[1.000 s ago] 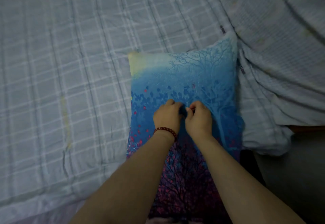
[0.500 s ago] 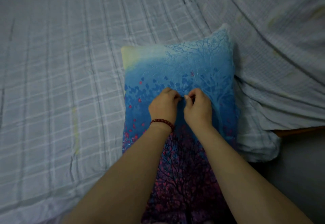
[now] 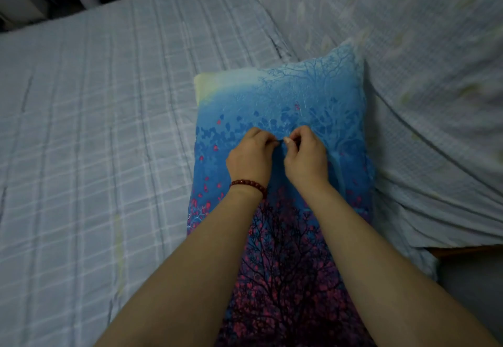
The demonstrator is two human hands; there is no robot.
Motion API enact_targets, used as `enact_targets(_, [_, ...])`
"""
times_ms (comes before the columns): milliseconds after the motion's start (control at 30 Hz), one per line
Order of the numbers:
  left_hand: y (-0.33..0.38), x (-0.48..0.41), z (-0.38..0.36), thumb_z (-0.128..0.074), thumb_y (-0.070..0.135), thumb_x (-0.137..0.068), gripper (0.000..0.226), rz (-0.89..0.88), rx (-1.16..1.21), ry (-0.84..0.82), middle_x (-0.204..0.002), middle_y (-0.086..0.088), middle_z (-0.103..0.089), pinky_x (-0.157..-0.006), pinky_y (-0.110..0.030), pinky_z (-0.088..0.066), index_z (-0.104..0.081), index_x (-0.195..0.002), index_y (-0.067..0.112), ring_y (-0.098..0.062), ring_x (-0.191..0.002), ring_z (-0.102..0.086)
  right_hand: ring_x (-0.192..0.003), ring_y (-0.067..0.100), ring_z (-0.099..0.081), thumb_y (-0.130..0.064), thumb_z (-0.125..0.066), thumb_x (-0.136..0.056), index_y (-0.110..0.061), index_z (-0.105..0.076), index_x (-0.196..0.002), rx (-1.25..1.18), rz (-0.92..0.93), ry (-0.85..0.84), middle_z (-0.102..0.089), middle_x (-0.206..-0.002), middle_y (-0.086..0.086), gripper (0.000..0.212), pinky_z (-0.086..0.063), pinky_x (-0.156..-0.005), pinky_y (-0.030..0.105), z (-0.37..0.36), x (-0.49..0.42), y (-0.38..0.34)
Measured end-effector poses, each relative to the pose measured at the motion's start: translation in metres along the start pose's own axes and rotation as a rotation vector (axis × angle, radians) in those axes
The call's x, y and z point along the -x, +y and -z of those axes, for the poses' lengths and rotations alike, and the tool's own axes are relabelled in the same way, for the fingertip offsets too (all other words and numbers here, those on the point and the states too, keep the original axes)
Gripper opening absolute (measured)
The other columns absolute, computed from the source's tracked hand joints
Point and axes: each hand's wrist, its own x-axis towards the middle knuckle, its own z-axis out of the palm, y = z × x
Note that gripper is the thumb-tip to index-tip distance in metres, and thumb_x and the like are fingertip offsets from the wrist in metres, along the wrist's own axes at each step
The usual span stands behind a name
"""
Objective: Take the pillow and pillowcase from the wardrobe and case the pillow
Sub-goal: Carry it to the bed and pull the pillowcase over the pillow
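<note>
Two hands are on the pillowcase (image 3: 285, 96), do we agree?

Yes, we see both. The left hand (image 3: 251, 156), with a dark red bead bracelet (image 3: 249, 184) on its wrist, and the right hand (image 3: 306, 157) sit side by side near the middle, on the blue part.

And the grip of each one?

Both are closed on the cloth. On each hand the thumb and the curled fingers pinch the fabric, and the fingertips (image 3: 287, 139) of the two hands almost meet. If some small thing is held between them, we cannot tell; it is too small.

Where does the pillowcase lie?

It lies flat on the bed (image 3: 95, 142), whose cover is pale and checked. It is full and plump, but what fills it is hidden from us. The print shows trees, blue at the far end, pink and dark at the near end, where the two forearms pass over it. Its right side touches a pale blanket (image 3: 422, 88) heaped beside it.
</note>
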Motion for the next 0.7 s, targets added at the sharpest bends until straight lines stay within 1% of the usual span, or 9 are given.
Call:
enact_targets(67, [0.001, -0.012, -0.001, -0.059, 0.028, -0.087, 0.015, -0.012, -0.007, 0.008, -0.093, 0.0, -0.065, -0.054, -0.029, -0.041, -0.067, -0.082, 0.017, -0.022, -0.069, -0.06, -0.08, 0.02, -0.046, -0.012, -0.051, -0.091, -0.007, -0.05, -0.087, -0.004, 0.012, 0.004, -0.052, -0.086, 0.005, 0.007, -0.025, -0.063, 0.019, -0.001, -0.013, -0.001])
enact_targets(133, [0.004, -0.022, -0.004, -0.057, 0.028, -0.088, 0.016, -0.012, -0.021, 0.01, -0.093, 0.0, -0.064, -0.053, -0.03, -0.043, -0.066, -0.083, 0.016, -0.022, -0.068, -0.06, -0.079, 0.02, -0.046, -0.011, -0.051, -0.091, -0.007, -0.049, -0.087, -0.017, 0.022, -0.003, -0.051, -0.085, 0.005, 0.006, -0.024, -0.062, 0.018, -0.001, -0.025, -0.001])
enact_targets(200, [0.007, -0.032, -0.008, -0.055, 0.028, -0.09, 0.017, 0.003, -0.016, 0.008, -0.095, -0.001, -0.064, -0.055, -0.036, -0.047, -0.065, -0.085, 0.015, -0.023, -0.069, -0.06, -0.08, 0.02, -0.047, -0.012, -0.051, -0.091, -0.007, -0.05, -0.088, -0.02, 0.024, -0.02, -0.052, -0.086, 0.006, 0.006, -0.029, -0.066, 0.02, -0.001, -0.039, 0.0])
enact_targets(300, [0.015, -0.051, -0.017, -0.054, 0.025, -0.092, 0.018, 0.043, 0.019, 0.026, -0.095, -0.005, -0.062, -0.061, -0.043, -0.05, -0.062, -0.086, 0.01, -0.025, -0.07, -0.059, -0.082, 0.021, -0.049, -0.012, -0.051, -0.092, -0.006, -0.05, -0.089, -0.036, 0.034, -0.04, -0.051, -0.087, 0.004, 0.006, -0.035, -0.069, 0.028, 0.0, -0.064, 0.0])
enact_targets(400, [0.023, -0.073, -0.026, -0.055, 0.024, -0.091, 0.017, 0.092, 0.035, 0.071, -0.096, -0.006, -0.062, -0.062, -0.044, -0.05, -0.061, -0.085, 0.01, -0.026, -0.072, -0.059, -0.082, 0.021, -0.049, -0.012, -0.05, -0.092, -0.009, -0.048, -0.087, -0.056, 0.061, -0.077, -0.051, -0.087, 0.004, 0.006, -0.037, -0.069, 0.03, 0.002, -0.094, 0.001])
enact_targets(500, [0.029, -0.097, -0.039, -0.055, 0.023, -0.09, 0.016, 0.133, 0.018, 0.104, -0.096, -0.007, -0.062, -0.061, -0.045, -0.05, -0.061, -0.083, 0.01, -0.027, -0.074, -0.059, -0.081, 0.021, -0.05, -0.012, -0.05, -0.092, -0.012, -0.046, -0.085, -0.077, 0.095, -0.149, -0.052, -0.087, 0.004, 0.009, -0.039, -0.069, 0.031, 0.003, -0.125, 0.007])
enact_targets(600, [0.03, -0.115, -0.056, -0.056, 0.022, -0.09, 0.015, 0.18, 0.016, 0.103, -0.095, -0.007, -0.061, -0.062, -0.045, -0.05, -0.06, -0.082, 0.01, -0.027, -0.075, -0.059, -0.083, 0.022, -0.05, -0.012, -0.05, -0.092, -0.009, -0.049, -0.087, -0.073, 0.1, -0.215, -0.055, -0.09, 0.008, 0.006, -0.038, -0.069, 0.031, 0.0, -0.151, 0.02])
enact_targets(700, [0.024, -0.136, -0.076, -0.056, 0.022, -0.09, 0.015, 0.227, 0.007, 0.09, -0.095, -0.008, -0.061, -0.063, -0.045, -0.05, -0.06, -0.082, 0.01, -0.027, -0.074, -0.058, -0.084, 0.023, -0.05, -0.012, -0.049, -0.093, -0.011, -0.047, -0.085, -0.057, 0.093, -0.269, -0.054, -0.089, 0.007, 0.008, -0.037, -0.069, 0.031, -0.011, -0.18, 0.035])
